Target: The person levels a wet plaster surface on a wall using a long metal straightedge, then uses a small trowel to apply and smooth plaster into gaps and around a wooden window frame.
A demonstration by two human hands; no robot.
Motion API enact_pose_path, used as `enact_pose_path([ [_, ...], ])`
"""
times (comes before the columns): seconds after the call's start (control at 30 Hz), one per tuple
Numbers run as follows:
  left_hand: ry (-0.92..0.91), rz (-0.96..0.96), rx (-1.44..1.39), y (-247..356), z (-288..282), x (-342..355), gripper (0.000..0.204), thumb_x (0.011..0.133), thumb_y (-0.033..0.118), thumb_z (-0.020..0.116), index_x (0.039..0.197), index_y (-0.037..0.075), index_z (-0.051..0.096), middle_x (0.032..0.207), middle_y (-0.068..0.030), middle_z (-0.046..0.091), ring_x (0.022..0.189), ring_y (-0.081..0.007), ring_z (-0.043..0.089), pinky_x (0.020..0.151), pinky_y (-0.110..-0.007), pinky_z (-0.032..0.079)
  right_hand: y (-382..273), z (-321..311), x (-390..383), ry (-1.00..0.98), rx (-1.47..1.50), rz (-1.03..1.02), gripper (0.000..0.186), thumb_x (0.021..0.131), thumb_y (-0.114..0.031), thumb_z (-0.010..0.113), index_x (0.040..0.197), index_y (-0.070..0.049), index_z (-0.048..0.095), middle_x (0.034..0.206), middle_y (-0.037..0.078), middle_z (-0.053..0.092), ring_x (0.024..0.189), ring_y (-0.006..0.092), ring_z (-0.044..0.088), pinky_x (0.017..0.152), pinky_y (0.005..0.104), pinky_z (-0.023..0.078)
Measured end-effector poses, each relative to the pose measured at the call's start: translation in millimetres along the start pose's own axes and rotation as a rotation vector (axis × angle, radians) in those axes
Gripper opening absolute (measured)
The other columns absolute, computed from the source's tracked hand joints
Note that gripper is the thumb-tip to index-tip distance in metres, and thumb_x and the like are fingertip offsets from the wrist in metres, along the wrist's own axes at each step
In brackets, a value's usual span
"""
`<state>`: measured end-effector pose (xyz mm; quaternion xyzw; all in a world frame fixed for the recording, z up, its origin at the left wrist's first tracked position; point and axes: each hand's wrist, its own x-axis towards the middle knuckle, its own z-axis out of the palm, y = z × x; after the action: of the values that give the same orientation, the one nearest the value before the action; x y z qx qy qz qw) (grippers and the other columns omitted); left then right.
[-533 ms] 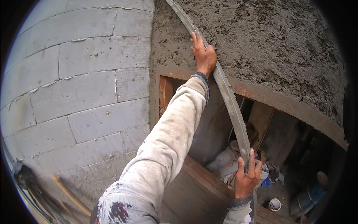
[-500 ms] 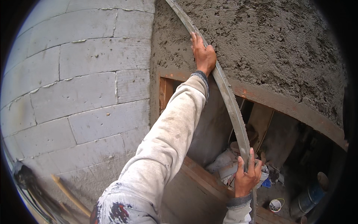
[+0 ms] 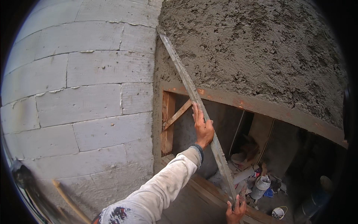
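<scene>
While one long bar (image 3: 193,94) slants across one plastered wall (image 3: 257,56), my left grip (image 3: 204,131) holds it higher, my right grip (image 3: 235,213) lower.

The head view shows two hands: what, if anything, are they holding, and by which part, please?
A long grey bar: the left hand holds it around its visible middle, the right hand by its lower part.

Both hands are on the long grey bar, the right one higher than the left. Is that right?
The heights are swapped: the head view shows the left hand higher up the long grey bar, the right hand lower. Both are on it.
</scene>
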<state>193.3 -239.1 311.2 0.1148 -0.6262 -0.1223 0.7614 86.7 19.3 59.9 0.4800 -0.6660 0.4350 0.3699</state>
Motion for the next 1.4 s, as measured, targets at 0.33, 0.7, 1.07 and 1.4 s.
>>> enact_pose_path([
  [0.33, 0.06, 0.092, -0.033, -2, 14, 178, 0.06, 0.076, 0.008, 0.039, 0.133, -0.009, 0.028, 0.145, -0.0205, 0.017, 0.135, -0.0301, 0.014, 0.111, -0.039, 0.006, -72, 33, 123, 0.065, 0.266, 0.123, 0.049, 0.075, -0.024, 0.069, 0.118, -0.004, 0.056, 0.084, 0.014, 0.048, 0.078, 0.0311, 0.049, 0.072, 0.0406, 0.04],
  [0.7, 0.07, 0.129, 0.042, -24, 2, 218, 0.058, 0.077, 0.004, 0.039, 0.133, -0.008, 0.029, 0.143, -0.0206, 0.022, 0.134, -0.0265, 0.021, 0.108, -0.028, 0.019, -102, 61, 145, 0.015, 0.398, 0.173, 0.051, 0.074, -0.025, 0.07, 0.119, -0.006, 0.056, 0.081, 0.012, 0.049, 0.075, 0.028, 0.051, 0.067, 0.0376, 0.042],
  [1.07, 0.049, 0.009, 0.151, -46, -21, 35, 0.049, 0.09, 0.015, 0.039, 0.136, -0.001, 0.029, 0.145, -0.0146, 0.023, 0.134, -0.0283, 0.021, 0.109, -0.043, 0.01, -47, 54, 13, -0.132, -0.203, -0.036, 0.055, 0.07, -0.037, 0.071, 0.115, -0.009, 0.057, 0.082, 0.008, 0.05, 0.078, 0.0235, 0.049, 0.072, 0.0358, 0.033],
  [1.4, 0.085, -0.097, 0.119, -52, -25, -73, 0.046, 0.089, 0.007, 0.04, 0.132, -0.006, 0.032, 0.143, -0.0171, 0.026, 0.133, -0.0286, 0.024, 0.107, -0.033, 0.019, -22, 59, -131, -0.264, 0.929, 1.356, 0.045, 0.082, -0.034, 0.062, 0.106, 0.001, 0.05, 0.099, 0.012, 0.054, 0.084, 0.0272, 0.056, 0.064, 0.0384, 0.045],
])
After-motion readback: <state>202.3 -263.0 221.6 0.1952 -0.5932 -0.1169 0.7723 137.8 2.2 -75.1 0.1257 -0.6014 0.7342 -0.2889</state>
